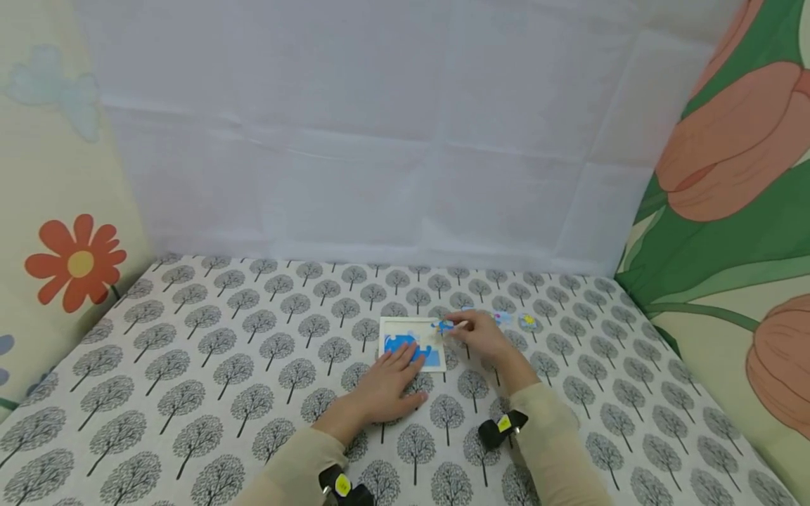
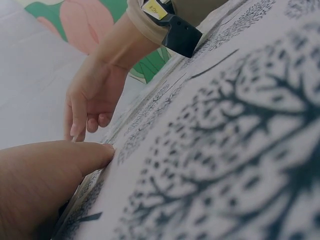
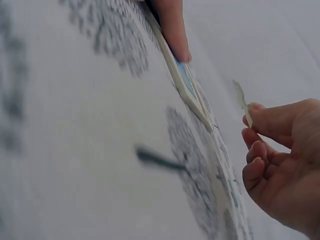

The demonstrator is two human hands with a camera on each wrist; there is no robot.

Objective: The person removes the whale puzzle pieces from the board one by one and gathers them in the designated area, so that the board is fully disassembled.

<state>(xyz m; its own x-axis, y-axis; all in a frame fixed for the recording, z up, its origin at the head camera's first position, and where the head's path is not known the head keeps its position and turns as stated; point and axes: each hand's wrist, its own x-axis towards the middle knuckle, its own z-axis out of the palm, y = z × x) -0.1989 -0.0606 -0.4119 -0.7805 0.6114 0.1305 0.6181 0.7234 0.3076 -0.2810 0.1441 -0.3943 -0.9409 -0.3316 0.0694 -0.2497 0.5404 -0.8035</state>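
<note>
A small jigsaw tray with a cream rim (image 1: 382, 341) lies on the table, fitted with blue pieces (image 1: 400, 342) in its lower part; its upper part shows bare cream backing. My left hand (image 1: 387, 385) lies flat, fingers stretched over the tray's lower left and resting on the blue pieces. Between thumb and fingertips my right hand (image 1: 484, 339) pinches a blue and white puzzle piece (image 1: 441, 327) above the tray's upper right corner. Seen edge-on in the right wrist view, the thin puzzle piece (image 3: 241, 96) stands tilted, raised off the tray.
Loose puzzle pieces lie to the right beyond my right hand, one with a yellow pattern (image 1: 528, 321) and a pale one (image 1: 503, 318). A tree-print cloth (image 1: 266, 407) covers the table. A white sheet (image 1: 354, 140) hangs behind it.
</note>
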